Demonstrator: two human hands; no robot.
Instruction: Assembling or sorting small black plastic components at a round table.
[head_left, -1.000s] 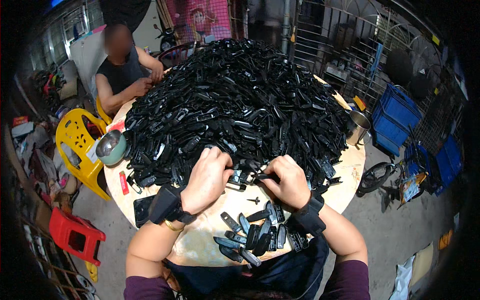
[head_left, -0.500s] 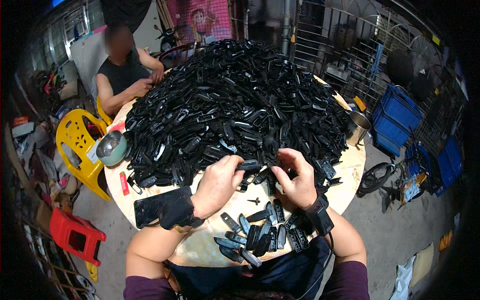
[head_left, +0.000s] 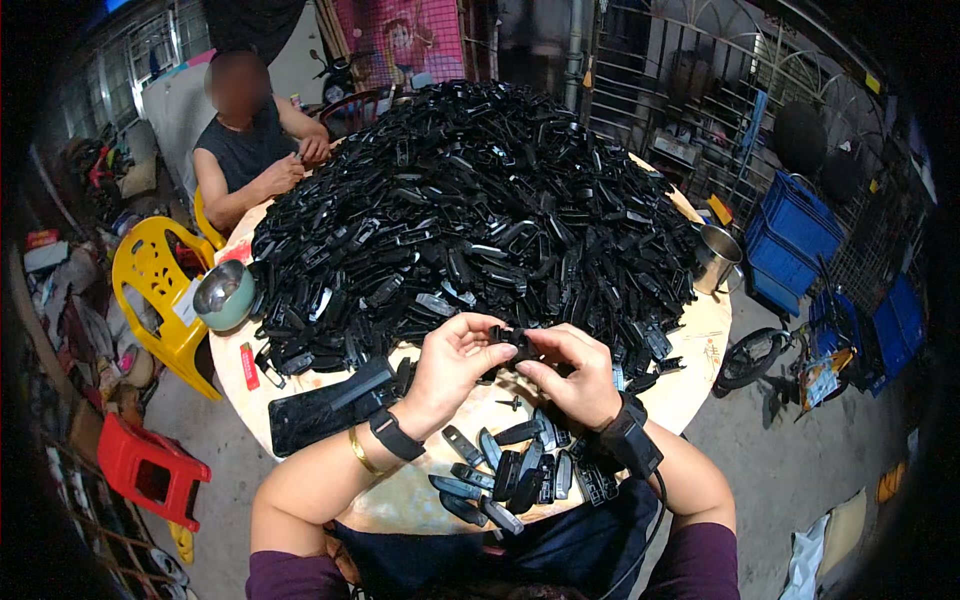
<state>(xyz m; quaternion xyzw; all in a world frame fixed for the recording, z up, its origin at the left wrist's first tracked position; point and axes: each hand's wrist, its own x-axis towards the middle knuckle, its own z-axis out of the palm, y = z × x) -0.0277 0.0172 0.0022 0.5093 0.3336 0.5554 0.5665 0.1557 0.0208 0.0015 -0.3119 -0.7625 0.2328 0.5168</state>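
Observation:
My left hand (head_left: 462, 358) and my right hand (head_left: 576, 378) meet in front of the heap, thumbs and fingers pinching a small black plastic part (head_left: 514, 344) from both sides. Fingers cover much of it, so its full shape is hidden. Just beyond rises a large heap of black plastic parts (head_left: 470, 200), many of them long and narrow. Closer to me, several similar dark, elongated pieces (head_left: 508, 478) lie in a loose group on the table. Between that group and my hands sits a tiny black piece (head_left: 510, 403).
The round table (head_left: 285, 415) carries a dark phone (head_left: 300, 425), a red lighter (head_left: 249, 366), a green-and-metal bowl (head_left: 224, 296) and a steel mug (head_left: 716, 258). A co-worker (head_left: 240, 150) sits far left. Around stand a yellow chair (head_left: 150, 270), a red stool (head_left: 150, 475) and blue crates (head_left: 795, 230).
My left hand held a long dark piece while my right-hand fingers were apart. Both hands have come together on one black part, and my left wrist has turned, showing its band and bracelet.

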